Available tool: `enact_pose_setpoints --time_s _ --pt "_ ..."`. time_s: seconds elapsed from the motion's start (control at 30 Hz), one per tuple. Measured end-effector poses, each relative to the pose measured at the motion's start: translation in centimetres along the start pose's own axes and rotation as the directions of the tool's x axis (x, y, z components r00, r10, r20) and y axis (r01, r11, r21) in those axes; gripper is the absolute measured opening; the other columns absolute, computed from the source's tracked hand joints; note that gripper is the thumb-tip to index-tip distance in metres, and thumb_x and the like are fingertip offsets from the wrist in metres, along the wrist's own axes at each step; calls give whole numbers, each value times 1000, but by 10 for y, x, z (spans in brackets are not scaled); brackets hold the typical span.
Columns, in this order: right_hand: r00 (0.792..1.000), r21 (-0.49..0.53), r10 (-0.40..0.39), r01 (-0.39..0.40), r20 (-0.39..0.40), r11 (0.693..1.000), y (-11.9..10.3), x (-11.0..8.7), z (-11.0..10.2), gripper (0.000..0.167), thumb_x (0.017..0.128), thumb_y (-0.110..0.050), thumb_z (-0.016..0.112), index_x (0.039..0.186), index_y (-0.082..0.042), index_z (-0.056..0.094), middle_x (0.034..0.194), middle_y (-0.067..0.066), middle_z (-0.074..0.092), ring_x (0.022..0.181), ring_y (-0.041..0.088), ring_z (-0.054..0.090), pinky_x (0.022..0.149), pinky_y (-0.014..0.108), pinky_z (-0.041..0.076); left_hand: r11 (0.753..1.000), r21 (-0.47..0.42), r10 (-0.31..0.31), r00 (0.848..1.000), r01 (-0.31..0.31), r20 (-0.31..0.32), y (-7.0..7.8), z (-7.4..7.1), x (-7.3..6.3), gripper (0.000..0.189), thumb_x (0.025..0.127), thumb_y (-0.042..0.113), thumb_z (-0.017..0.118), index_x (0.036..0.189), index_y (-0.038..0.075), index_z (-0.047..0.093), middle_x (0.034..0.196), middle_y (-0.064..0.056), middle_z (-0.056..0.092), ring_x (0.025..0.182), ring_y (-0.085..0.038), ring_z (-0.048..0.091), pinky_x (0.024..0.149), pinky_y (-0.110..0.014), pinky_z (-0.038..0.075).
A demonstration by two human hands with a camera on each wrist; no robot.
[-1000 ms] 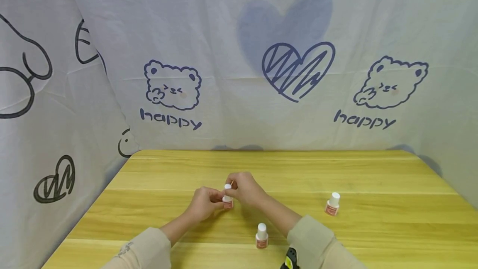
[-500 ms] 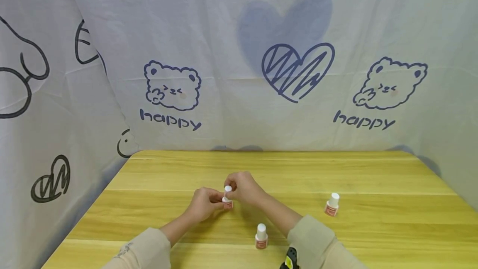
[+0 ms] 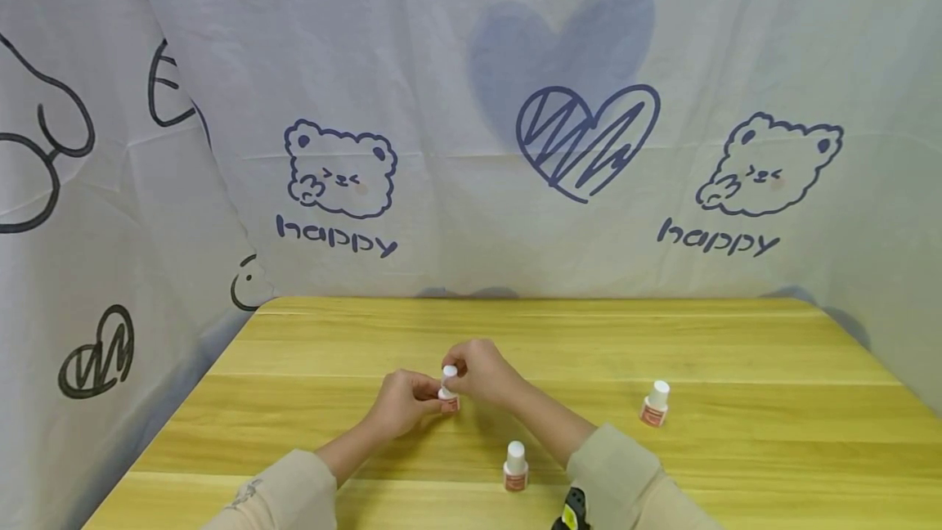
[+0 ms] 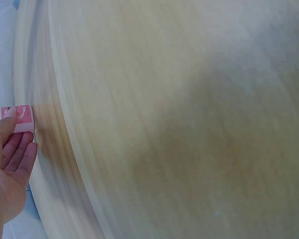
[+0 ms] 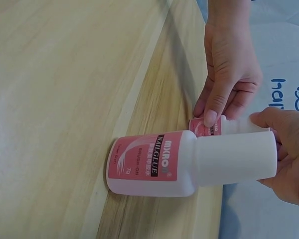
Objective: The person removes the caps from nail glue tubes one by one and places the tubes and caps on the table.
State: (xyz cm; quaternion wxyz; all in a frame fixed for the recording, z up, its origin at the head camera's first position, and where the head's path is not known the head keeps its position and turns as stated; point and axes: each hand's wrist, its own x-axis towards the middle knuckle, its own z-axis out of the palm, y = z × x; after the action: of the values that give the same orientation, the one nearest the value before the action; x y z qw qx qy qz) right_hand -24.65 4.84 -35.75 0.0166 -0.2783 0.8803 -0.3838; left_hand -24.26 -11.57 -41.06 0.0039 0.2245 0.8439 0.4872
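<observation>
A small white nail glue bottle (image 3: pixel 450 403) with a pink label stands upright on the wooden table, between both hands. My left hand (image 3: pixel 401 403) pinches its body from the left, the thumb lying on the label in the right wrist view. From the right, my right hand (image 3: pixel 482 370) grips the white cap (image 3: pixel 450 371) with thumb and fingers. The cap sits on the bottle, partly covered by the fingers. In the left wrist view the pink label (image 4: pixel 24 115) shows beside the left thumb.
A second nail glue bottle (image 3: pixel 516 469) stands nearer the front, close to the right forearm; it looms large in the right wrist view. Another capped bottle (image 3: pixel 654 405) stands farther right on the table (image 3: pixel 773 464). A printed cloth (image 3: pixel 456 186) hangs behind the table.
The right fingers have shifted slightly around the cap. The left hand and the other bottles stay where they were.
</observation>
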Motion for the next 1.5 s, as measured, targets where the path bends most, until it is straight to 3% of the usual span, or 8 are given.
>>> enact_pose_setpoints --time_s 0.4,1.03,1.5 --pt "999 -48 -36 36 -6 998 0 0 -4 6 85 -4 65 81 0 65 62 1 55 56 6 42 48 13 33 1000 10 -13 1000 13 -5 0 0 1 14 78 7 72 86 -4 73 82 -17 72 77 -22 70 64 -19 56" --pt "999 -88 -40 39 -3 995 -4 -3 -11 9 84 -9 68 82 0 65 58 0 51 52 7 40 45 13 31 1000 12 -14 1000 14 5 2 -1 1 16 79 8 72 90 -4 72 84 -16 72 77 -22 71 65 -20 56" --pt "999 -46 -44 44 -3 998 -4 -6 -16 5 82 -1 67 82 3 64 74 9 65 66 13 54 55 17 43 1000 -7 6 1000 -6 8 1 -1 0 17 78 12 72 88 -2 73 83 -15 72 75 -21 71 64 -20 56"
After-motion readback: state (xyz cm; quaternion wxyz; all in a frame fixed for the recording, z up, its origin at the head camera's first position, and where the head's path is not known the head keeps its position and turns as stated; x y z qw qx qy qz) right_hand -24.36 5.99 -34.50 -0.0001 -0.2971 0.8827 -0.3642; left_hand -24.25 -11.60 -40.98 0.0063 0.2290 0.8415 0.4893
